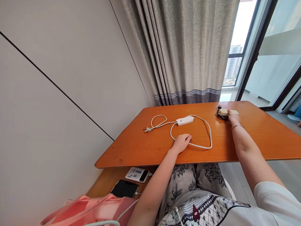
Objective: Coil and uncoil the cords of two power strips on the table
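Note:
Near the table's far right corner, my right hand (234,119) is closed on a cream-coloured power strip (223,112). Its black cord (222,117) is bunched at the strip's left end, with the black plug (219,107) pointing up. My left hand (181,143) rests at the near middle of the table, fingers together and curled over a white cord (199,146); its palm is hidden. This cord loops around from a white power strip (185,121) lying just beyond the hand. The white plug (148,129) lies to the left, beside another loop.
The orange-brown table (131,141) has its near edge above my lap. Below at left are a white power bank (137,174), a black phone (124,188) and a pink bag (101,208). A wall stands left, a curtain (188,47) behind, a glass door (270,62) right.

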The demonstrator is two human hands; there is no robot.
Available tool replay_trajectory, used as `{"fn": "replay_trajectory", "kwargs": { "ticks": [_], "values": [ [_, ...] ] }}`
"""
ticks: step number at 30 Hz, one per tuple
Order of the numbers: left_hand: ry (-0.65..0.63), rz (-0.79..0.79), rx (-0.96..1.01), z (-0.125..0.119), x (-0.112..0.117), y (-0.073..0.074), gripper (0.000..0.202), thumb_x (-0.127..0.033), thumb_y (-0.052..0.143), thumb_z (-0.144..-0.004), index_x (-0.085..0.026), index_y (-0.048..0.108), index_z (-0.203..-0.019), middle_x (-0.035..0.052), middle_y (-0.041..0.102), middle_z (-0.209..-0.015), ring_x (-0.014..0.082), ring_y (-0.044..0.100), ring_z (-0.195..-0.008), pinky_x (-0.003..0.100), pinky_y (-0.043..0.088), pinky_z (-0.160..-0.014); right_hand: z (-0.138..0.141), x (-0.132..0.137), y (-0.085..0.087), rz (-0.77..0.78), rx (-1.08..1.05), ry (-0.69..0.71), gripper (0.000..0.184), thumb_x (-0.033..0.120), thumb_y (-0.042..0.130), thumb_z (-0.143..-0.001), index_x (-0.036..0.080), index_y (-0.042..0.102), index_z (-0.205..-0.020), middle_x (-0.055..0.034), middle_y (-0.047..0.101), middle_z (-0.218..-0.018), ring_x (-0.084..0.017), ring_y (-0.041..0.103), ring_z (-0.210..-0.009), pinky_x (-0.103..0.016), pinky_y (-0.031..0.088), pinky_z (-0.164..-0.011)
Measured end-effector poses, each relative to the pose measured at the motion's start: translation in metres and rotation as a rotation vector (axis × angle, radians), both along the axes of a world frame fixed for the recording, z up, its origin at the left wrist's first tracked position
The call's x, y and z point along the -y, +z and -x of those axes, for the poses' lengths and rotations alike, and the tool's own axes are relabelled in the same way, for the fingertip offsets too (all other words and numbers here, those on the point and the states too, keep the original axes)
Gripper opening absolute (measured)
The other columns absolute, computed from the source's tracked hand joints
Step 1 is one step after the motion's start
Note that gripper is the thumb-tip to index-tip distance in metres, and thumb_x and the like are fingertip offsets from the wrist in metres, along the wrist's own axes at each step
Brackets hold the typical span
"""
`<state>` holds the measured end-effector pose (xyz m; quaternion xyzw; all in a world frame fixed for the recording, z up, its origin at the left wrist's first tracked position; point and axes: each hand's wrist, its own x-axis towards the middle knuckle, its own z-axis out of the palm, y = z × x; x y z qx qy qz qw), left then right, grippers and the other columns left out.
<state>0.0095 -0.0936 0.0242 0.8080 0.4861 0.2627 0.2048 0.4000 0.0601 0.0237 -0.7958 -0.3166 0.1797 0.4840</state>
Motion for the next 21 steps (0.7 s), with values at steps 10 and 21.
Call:
{"fn": "replay_trajectory", "kwargs": {
  "ticks": [10,21],
  "values": [
    [-0.007,-0.005,-0.003,-0.001,-0.001,-0.002,0.034,-0.035,0.039,-0.096,-0.022,0.066,-0.08,0.0054,0.074,-0.091,0.0215,0.067,-0.088,0.032,0.047,-0.081,0.02,0.036,-0.002,0.035,0.193,-0.009,0.062,0.044,0.025,-0.104,0.008,0.074,-0.091,-0.0266,0.072,-0.109,-0.035,0.065,-0.114,-0.043,0.046,-0.097],
    [-0.032,-0.027,0.016,-0.001,-0.001,-0.001,0.031,-0.034,0.041,-0.094,-0.022,0.064,-0.078,0.0058,0.072,-0.087,0.0219,0.066,-0.085,0.033,0.046,-0.081,0.137,0.048,0.018,-0.084,0.492,0.592,0.031,0.036,0.048,-0.096,0.017,0.07,-0.108,-0.01,0.072,-0.112,-0.021,0.066,-0.101,-0.03,0.047,-0.091]
  ]
}}
